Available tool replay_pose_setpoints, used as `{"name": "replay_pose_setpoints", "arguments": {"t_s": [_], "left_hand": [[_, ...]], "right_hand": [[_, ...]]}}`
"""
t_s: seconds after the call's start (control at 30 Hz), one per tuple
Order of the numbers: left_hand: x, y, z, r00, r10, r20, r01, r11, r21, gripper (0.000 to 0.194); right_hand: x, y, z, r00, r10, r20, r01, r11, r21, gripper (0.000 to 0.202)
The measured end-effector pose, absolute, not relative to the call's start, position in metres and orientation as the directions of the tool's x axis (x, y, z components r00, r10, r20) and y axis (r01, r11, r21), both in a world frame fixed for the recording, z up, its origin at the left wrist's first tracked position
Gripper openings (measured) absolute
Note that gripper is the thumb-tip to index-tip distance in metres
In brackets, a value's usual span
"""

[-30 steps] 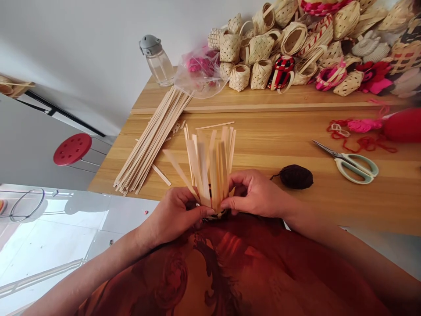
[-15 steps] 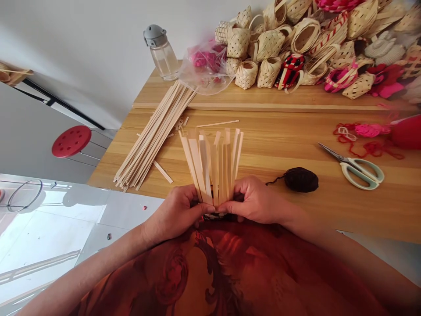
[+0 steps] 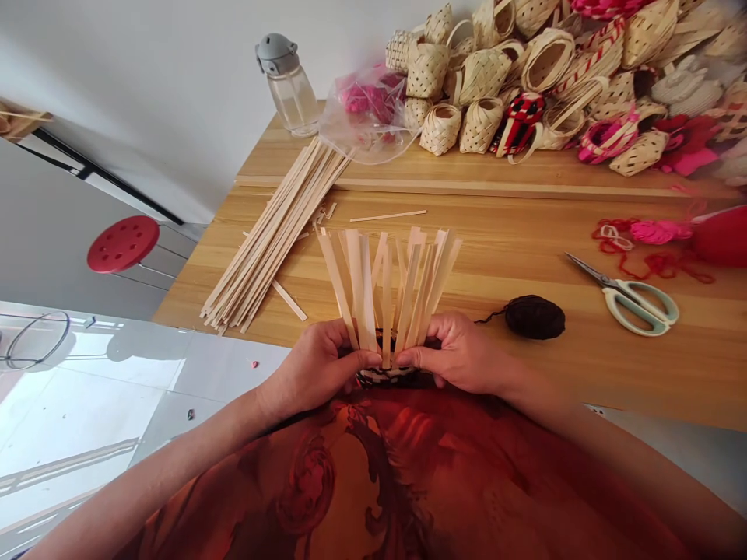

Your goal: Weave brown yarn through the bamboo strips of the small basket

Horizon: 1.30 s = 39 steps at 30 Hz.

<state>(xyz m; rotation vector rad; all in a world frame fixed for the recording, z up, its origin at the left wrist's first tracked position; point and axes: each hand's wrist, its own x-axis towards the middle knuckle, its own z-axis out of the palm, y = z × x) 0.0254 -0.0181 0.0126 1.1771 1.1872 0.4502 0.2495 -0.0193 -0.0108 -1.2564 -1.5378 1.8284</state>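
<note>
A small basket (image 3: 386, 378) with a dark and pale woven base is held against my lap at the table's front edge. Several pale upright strips (image 3: 362, 292) rise from it and fan outward. My left hand (image 3: 330, 359) is closed on its left side, thumb pressed on the strips near their base. On the right side my right hand (image 3: 452, 354) pinches the strips the same way. Both hands' other fingers are mostly hidden behind the strips. A ball of black yarn (image 3: 534, 317) lies right of my right hand.
Scissors (image 3: 627, 294) lie at the right, below red and pink yarn (image 3: 659, 231). A bundle of loose strips (image 3: 274, 237) rests at the left. Behind stand a bottle (image 3: 289, 85), a plastic bag (image 3: 370, 117) and several woven baskets (image 3: 429, 70). A red stool (image 3: 124, 243) is beyond the left edge.
The upright strips have spread wider, mainly to the right, and gaps show between them. My hands are slightly farther apart, and more of the woven base shows.
</note>
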Motion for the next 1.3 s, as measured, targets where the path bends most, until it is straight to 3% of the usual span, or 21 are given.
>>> {"name": "replay_pose_setpoints", "arguments": {"t_s": [0.27, 0.47, 0.67, 0.8, 1.0, 1.3], "left_hand": [[0.022, -0.005, 0.019, 0.515, 0.702, -0.492, 0.354, 0.348, 0.868, 0.025], [0.022, -0.005, 0.014, 0.563, 0.747, -0.353, 0.242, 0.259, 0.935, 0.017], [0.023, -0.006, 0.013, 0.473, 0.72, -0.507, 0.337, 0.384, 0.86, 0.029], [0.021, -0.005, 0.014, 0.5, 0.655, -0.567, 0.393, 0.411, 0.822, 0.036], [0.021, 0.006, 0.019, 0.575, 0.588, -0.569, 0.442, 0.362, 0.821, 0.041], [0.027, 0.006, 0.022, 0.579, 0.632, -0.515, 0.373, 0.357, 0.857, 0.035]], "right_hand": [[0.253, -0.019, -0.013, -0.511, 0.788, -0.344, 0.198, -0.281, -0.939, 0.029], [0.255, -0.02, -0.017, -0.537, 0.771, -0.342, 0.169, -0.299, -0.939, 0.032], [0.254, -0.015, -0.015, -0.543, 0.77, -0.334, 0.127, -0.318, -0.939, 0.036], [0.255, -0.015, -0.016, -0.541, 0.777, -0.323, 0.098, -0.323, -0.941, 0.037], [0.259, -0.015, -0.019, -0.527, 0.783, -0.331, 0.09, -0.336, -0.938, 0.038], [0.262, -0.018, -0.019, -0.531, 0.781, -0.33, -0.021, -0.401, -0.916, 0.032]]}}
